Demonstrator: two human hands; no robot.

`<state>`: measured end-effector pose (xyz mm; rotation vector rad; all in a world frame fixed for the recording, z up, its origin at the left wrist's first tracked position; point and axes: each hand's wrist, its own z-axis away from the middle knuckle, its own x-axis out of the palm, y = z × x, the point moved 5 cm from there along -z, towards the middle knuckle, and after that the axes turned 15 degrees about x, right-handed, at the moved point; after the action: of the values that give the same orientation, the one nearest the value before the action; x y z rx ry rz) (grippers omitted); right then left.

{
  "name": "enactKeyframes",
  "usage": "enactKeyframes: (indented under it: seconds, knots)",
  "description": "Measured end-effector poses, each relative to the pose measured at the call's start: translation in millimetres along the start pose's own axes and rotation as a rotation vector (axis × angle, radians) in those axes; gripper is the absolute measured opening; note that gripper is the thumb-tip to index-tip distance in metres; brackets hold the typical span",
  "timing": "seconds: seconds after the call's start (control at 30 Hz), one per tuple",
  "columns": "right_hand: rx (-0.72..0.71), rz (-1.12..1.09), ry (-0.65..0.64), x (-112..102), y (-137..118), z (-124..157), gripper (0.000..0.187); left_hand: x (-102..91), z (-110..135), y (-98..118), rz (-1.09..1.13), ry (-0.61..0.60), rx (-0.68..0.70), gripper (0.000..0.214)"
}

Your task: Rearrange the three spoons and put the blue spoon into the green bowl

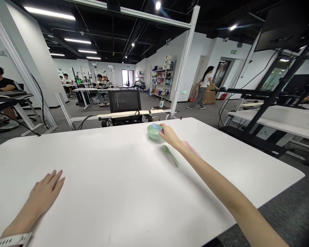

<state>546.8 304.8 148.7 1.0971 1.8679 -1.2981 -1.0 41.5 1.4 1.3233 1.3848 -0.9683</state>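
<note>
My right hand [170, 135] reaches to the far side of the white table [105, 154] and grips a blue utensil [156, 127], probably a spoon, whose end dips into a pale green bowl [153, 132]. Its tip is hidden by the bowl's rim. A green spoon [170, 155] lies just in front of the bowl. A pink utensil [192, 148] is partly hidden beyond my right forearm. My left hand [45, 188] rests flat and empty near the table's near left, fingers spread.
Beyond the table's far edge stand a black office chair [125, 103] and a white metal frame [185, 58]. A black-framed workstation [267, 103] is to the right. A seated person [0, 80] is at left, and another person [204, 87] stands further back.
</note>
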Motion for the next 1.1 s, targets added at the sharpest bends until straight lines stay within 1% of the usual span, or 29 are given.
enactKeyframes:
  seconds: [0.1,0.23,0.43,0.53,0.6,0.7,0.77,0.83,0.9,0.97,1.03,1.1]
  knots:
    - [0.041,0.201,-0.017,5,7,-28,0.04,-5.1,1,6,0.002,-0.031,-0.045,0.085]
    - [0.054,0.362,-0.053,20,11,-44,0.04,-10.0,2,14,0.003,-0.032,-0.061,0.085]
    - [0.038,0.383,-0.058,36,11,-48,0.035,-10.0,3,14,-0.003,-0.03,-0.061,0.084]
    - [0.035,0.381,-0.05,36,11,-47,0.033,-10.2,3,14,0.008,-0.03,-0.062,0.084]
    - [0.042,0.337,-0.023,29,15,-44,0.035,-10.4,3,14,0.004,-0.032,-0.064,0.084]
    - [0.054,0.18,0.055,12,32,-33,0.039,-9.6,3,15,0.001,-0.037,-0.047,0.086]
    - [0.049,0.076,0.093,4,53,-18,0.042,-8.8,3,15,0.004,-0.032,-0.036,0.085]
    - [0.038,0.002,0.094,1,77,2,0.043,-7.7,3,14,0.012,-0.022,-0.038,0.083]
    - [0.034,-0.041,0.057,7,100,25,0.044,-6.9,4,12,0.023,-0.012,-0.051,0.081]
    - [0.017,-0.071,-0.022,18,118,45,0.046,-6.6,5,13,0.022,-0.012,-0.063,0.079]
    - [-0.016,-0.1,-0.113,31,128,60,0.047,-7.6,5,14,0.004,-0.015,-0.075,0.077]
    - [-0.041,-0.124,-0.173,42,132,68,0.048,-10.1,6,17,-0.019,-0.011,-0.087,0.074]
